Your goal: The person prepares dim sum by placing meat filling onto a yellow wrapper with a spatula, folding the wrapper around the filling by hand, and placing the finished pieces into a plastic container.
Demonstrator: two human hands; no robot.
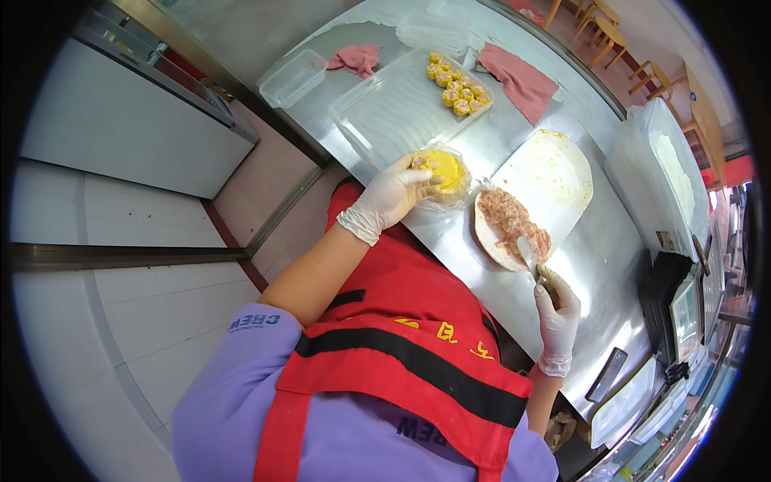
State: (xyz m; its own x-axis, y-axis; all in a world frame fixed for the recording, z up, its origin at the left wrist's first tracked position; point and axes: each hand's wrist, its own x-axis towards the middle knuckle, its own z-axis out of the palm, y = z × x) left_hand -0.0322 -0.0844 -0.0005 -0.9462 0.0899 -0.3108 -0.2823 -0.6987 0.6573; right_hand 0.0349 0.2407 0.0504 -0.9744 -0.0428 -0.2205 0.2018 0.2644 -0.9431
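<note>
My left hand point(391, 195), in a white glove, is closed at the left edge of a stack of round yellow dumpling wrappers point(446, 170) lying in clear plastic. Its fingertips grip a wrapper with a dab of pinkish filling on it, partly hidden by the fingers. My gloved right hand point(557, 309) is closed round the handle of a flat metal spatula point(528, 255). The blade rests in the near right part of a mound of minced meat point(509, 218), on the near end of a white board point(552, 170). Several yellow open-topped dumplings point(460, 90) sit in a clear plastic tray point(377, 108).
A smaller clear container point(293, 79) and a pink cloth point(355, 59) lie at the far left of the steel table point(590, 249). Another pink cloth point(518, 80) is beside the tray. A plastic-covered white bin point(662, 177) and a black device point(671, 301) stand at right.
</note>
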